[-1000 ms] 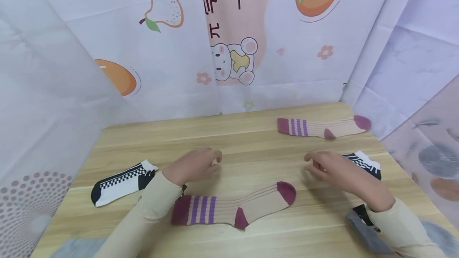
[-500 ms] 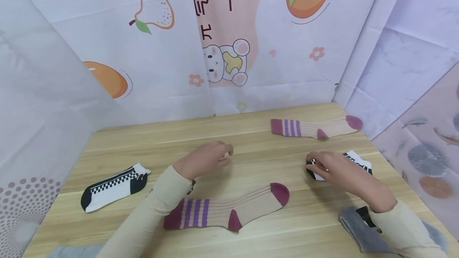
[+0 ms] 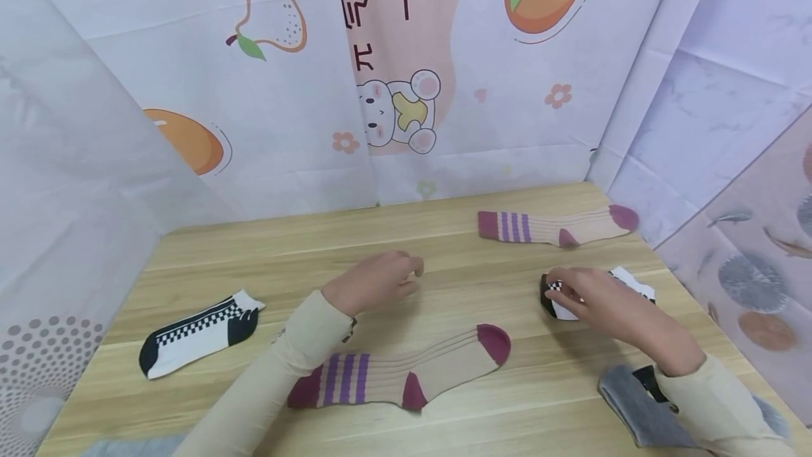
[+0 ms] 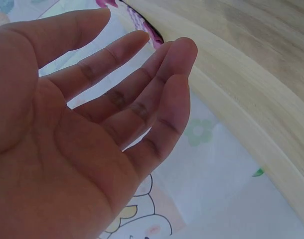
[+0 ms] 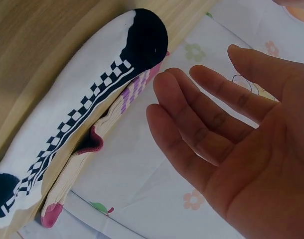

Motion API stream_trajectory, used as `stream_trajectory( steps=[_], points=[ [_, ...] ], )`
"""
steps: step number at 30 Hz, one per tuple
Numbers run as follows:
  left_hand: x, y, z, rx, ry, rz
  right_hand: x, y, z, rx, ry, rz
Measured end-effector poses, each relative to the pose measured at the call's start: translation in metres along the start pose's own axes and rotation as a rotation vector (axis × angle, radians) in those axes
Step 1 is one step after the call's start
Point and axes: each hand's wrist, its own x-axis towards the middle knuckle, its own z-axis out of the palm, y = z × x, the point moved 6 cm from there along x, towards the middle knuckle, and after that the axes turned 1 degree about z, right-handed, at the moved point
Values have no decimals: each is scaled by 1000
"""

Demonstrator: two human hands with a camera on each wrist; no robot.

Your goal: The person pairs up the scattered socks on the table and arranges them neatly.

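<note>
My left hand (image 3: 374, 284) hovers over the middle of the table with its fingers loosely bent and its palm bare in the left wrist view. In front of it lies a beige sock (image 3: 444, 365) with maroon toe and heel and purple stripes; the left sleeve covers part of its cuff. On the right, my right hand (image 3: 603, 302) is held over a white ankle sock (image 5: 67, 109) with black toe and checkered trim. Its fingers (image 5: 177, 99) are relaxed and apart from the sock in the right wrist view. The hand hides that sock's middle in the head view.
A matching checkered ankle sock (image 3: 197, 333) lies at the left, and another striped beige sock (image 3: 545, 229) at the back right. Dark grey fabric (image 3: 641, 407) sits beneath the right sleeve, lighter grey fabric (image 3: 136, 446) at the front left. Printed curtains (image 3: 273, 125) enclose the wooden table.
My left hand has moved to the right. The right hand has shifted slightly right over the checkered sock, whose black toe now shows by the fingertips. The head view has turned a little.
</note>
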Motion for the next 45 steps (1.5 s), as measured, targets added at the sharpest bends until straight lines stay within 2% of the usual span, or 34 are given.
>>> stream_trajectory(
  steps=[7,13,18,25,31,36,45],
  points=[
    [15,4,4,18,-2,29,2,7,-5,-13,5,16],
    [32,9,4,52,25,72,4,19,-10,-12,10,32],
    [46,9,7,59,29,65,4,31,-12,-3,36,29],
    [69,10,10,81,86,85,5,51,-14,19,10,53],
    [95,11,19,92,50,94,7,73,-24,-7,28,88],
    [111,12,25,76,9,61,6,88,-28,32,16,94],
    [137,12,31,96,54,80,13,114,-38,30,43,134]
  ],
)
